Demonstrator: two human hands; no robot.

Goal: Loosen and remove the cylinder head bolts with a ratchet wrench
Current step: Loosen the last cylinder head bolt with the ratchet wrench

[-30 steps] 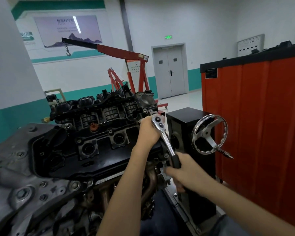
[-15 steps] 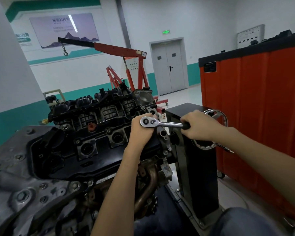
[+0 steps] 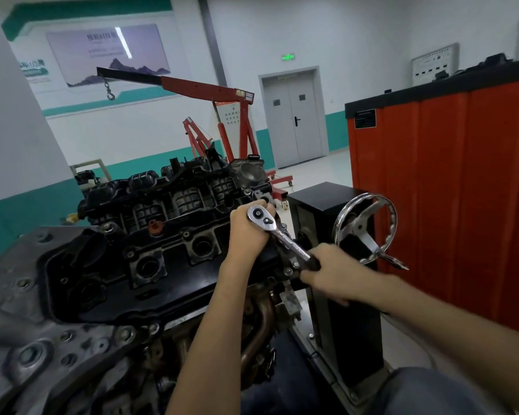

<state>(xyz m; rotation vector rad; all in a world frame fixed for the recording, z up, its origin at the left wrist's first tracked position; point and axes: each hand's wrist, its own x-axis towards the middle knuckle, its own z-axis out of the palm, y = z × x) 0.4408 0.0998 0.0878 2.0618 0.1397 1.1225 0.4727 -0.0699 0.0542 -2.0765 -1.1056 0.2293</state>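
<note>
Looks mid-loosening; left hand (image 3: 247, 235) wraps the head of the chrome steel ratchet wrench (image 3: 283, 238), right hand (image 3: 334, 272) grips its black handle; next up, another swing, I'd guess.

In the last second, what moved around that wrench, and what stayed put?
The right hand swung the ratchet wrench handle out toward the handwheel, then back down toward the person, gripping it throughout. The left hand stayed at the wrench head, on the same spot of the engine.
</note>
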